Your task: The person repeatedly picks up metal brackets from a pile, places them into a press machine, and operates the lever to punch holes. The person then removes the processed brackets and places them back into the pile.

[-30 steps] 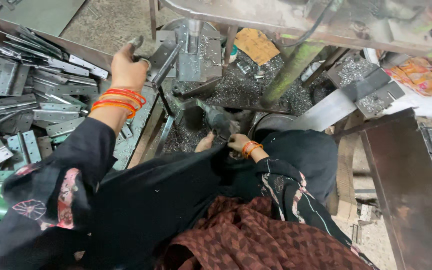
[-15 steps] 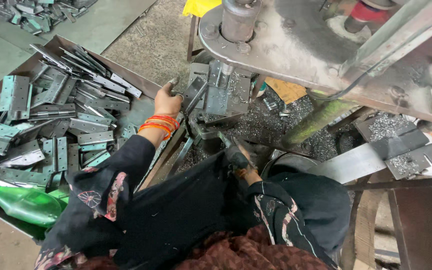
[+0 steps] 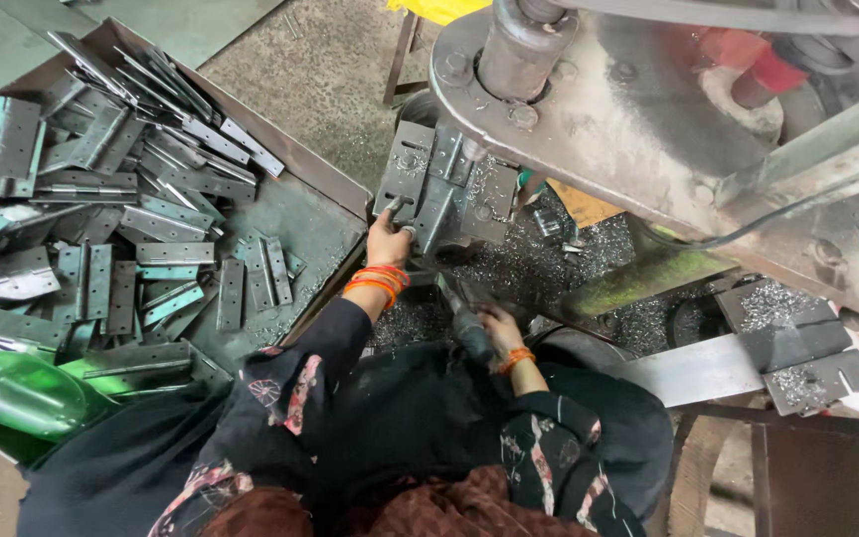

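The left hand (image 3: 388,242) has come away from the tray (image 3: 310,214) of loose hinges (image 3: 101,249) at the left of the frame and now sits at centre, pinching the lower edge of a metal hinge plate (image 3: 436,187) that lies on the press bed under the big steel machine (image 3: 589,109) — so the plate is in place, no longer among the stock. That arm reaches forward, nearly straight, orange bangles (image 3: 378,281) at the wrist. The right hand (image 3: 494,328) stays lower, just right of centre, curled round a dark handle (image 3: 464,316) — a lever, perhaps; the view is too dim to be sure. Metal chips (image 3: 529,268) litter the bed around both.
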